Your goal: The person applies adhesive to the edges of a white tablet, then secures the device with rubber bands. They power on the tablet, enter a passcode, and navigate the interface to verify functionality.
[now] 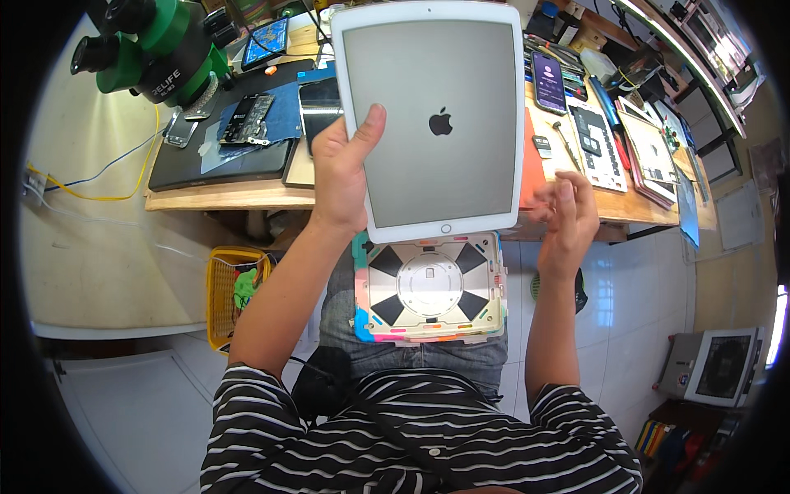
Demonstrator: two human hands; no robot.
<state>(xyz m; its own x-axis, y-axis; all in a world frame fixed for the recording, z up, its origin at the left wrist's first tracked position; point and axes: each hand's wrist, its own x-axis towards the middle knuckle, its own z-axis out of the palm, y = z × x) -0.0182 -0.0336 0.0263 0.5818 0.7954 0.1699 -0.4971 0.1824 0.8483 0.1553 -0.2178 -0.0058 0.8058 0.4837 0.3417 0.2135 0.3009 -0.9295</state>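
Observation:
A white-framed tablet [432, 181] is held upright in front of me, its screen lit grey with a dark logo in the middle. My left hand [344, 169] grips its left edge, thumb lying over the front and the other fingers hidden behind. To the right of the tablet, apart from it, my right hand [568, 218] is raised with its fingers loosely bent and spread, holding nothing that I can see. Across my lap lies a tablet case [387, 288], pale with coloured edges, a round centre plate and black corner patches.
A green and black microscope [169, 62] stands at the left of the workbench, near a circuit board [247, 119] on a dark laptop. Right of the tablet lie a phone [549, 82] and an opened device [597, 148]. A yellow basket [216, 300] sits below the bench.

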